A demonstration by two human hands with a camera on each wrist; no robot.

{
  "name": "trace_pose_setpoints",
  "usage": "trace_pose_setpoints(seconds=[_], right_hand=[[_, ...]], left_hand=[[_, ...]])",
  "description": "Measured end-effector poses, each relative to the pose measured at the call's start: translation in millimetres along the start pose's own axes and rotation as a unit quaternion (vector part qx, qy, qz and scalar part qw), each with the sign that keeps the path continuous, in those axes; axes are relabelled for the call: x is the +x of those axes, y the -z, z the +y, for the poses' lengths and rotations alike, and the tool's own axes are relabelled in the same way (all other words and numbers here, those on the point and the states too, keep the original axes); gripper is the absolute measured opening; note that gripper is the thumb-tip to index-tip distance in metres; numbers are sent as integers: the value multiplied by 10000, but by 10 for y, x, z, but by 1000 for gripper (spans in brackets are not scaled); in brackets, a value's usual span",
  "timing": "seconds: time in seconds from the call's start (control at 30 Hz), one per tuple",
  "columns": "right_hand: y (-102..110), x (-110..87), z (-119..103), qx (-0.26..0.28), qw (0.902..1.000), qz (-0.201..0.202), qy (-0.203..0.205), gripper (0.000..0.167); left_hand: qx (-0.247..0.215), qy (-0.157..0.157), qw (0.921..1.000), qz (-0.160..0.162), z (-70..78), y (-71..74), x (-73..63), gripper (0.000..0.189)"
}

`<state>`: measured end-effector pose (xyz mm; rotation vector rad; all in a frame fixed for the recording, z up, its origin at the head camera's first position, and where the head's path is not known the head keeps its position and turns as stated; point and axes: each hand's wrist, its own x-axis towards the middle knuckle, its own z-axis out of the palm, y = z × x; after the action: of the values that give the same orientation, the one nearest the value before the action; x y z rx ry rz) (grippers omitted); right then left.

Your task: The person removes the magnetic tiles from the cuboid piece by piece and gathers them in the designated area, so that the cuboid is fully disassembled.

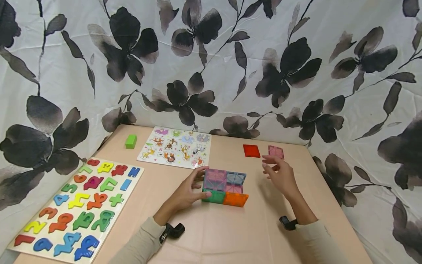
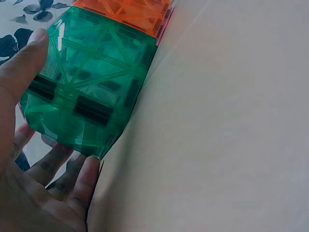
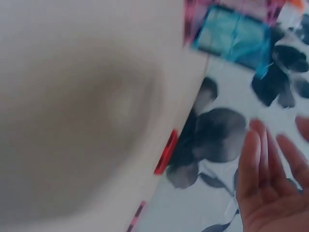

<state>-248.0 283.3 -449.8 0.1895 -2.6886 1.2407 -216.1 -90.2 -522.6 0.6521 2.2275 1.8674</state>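
Observation:
My left hand [image 1: 186,190] holds the left side of a small box-like build of translucent magnetic tiles, with its thumb at the green tile [image 1: 214,196] in front and its fingers at the side and back. Beside the green tile is an orange tile [image 1: 236,200]; a pink tile [image 1: 215,178] lies on top, and a blue tile [image 1: 236,178] tilts up at the back right. Over the table, my right hand [image 1: 280,175] hovers with loosely bent fingers and nothing in them. Just past its fingertips lie a pink tile [image 1: 276,151] and a red tile [image 1: 251,150].
An alphabet-and-number puzzle board [image 1: 110,228] covers the table's left side. At the back lie an animal picture board [image 1: 151,156] and a green block [image 1: 130,141]. A floral cloth [image 1: 230,66] hangs right behind the table [image 1: 184,234].

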Motion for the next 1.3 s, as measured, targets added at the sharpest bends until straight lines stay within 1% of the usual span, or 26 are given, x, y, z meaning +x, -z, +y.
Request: trace_pose_setpoints(seconds=[0.1,0.2,0.3,0.37,0.47,0.57,0.63,0.7,0.87,1.03,1.1,1.2,1.3], right_hand=[[-58,-246,-147,70,9978,-608,244,38],[-115,-444,-234,67,9912,-1221,509,35],[-182,-565,-283,-43,9834,-1569,915,29],[-230,-610,-315,-64,9774,-1747,1191,26],[-301,-642,-355,-301,9680,-1781,1741,26],[-348,-641,-390,-659,9585,-1588,2274,26],[-360,-635,-410,-888,9537,-1459,2476,26],[-355,-631,-430,-966,9531,-1395,2507,26],[-319,-632,-453,-895,9592,-1360,2310,27],[-284,-633,-466,-831,9655,-1201,2155,29],[-268,-621,-459,-723,9697,-1127,2043,29],[-223,-602,-454,-371,9783,-969,1792,30],[-133,-556,-426,72,9843,-660,1636,30]], left_hand=[[-12,0,10000,4,3,7,6,88],[-42,18,10000,18,10,14,7,88],[-30,10,10000,35,15,16,4,88],[-30,6,10000,40,17,17,1,87],[-22,15,10000,49,13,17,0,87],[12,21,10000,54,4,17,-1,88],[40,21,10000,62,-3,15,1,88],[58,15,10000,75,-8,14,5,88],[33,24,10000,76,6,5,12,88],[46,42,10000,64,43,-3,16,86],[26,33,10000,58,52,-6,21,87],[5,30,10000,47,43,-8,22,87],[-18,16,10000,52,32,-1,27,88]])
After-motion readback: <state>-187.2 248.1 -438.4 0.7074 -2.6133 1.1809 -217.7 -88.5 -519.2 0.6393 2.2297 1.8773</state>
